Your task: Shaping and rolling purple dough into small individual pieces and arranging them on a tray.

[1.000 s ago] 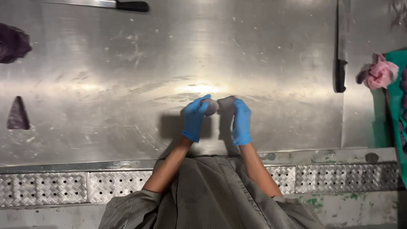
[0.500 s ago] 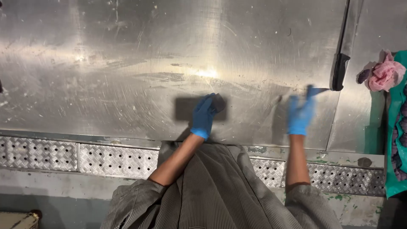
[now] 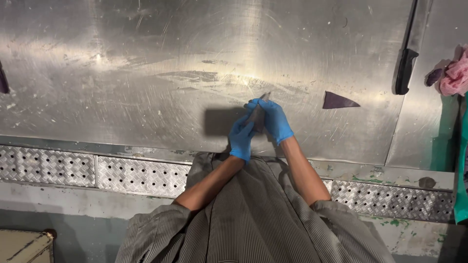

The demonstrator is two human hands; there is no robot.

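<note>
Gloves, both blue, meet at the centre of the frame over the scratched steel table (image 3: 146,73). My left hand (image 3: 242,137) and my right hand (image 3: 274,120) both close their fingers around a small flat grey piece (image 3: 258,114), its narrow tip poking up between them. Right of my hands, well apart, a dark purple triangular scrap (image 3: 338,101) lies flat on the steel. At upper right a black-handled knife (image 3: 404,68) rests beside a crumpled pink cloth (image 3: 456,75).

Bright overhead light, hot glare streaks across the steel table (image 3: 146,97). Hard dark shadow just left of the hands. Centre sharp, edges slightly soft, corners dimmer.
</note>
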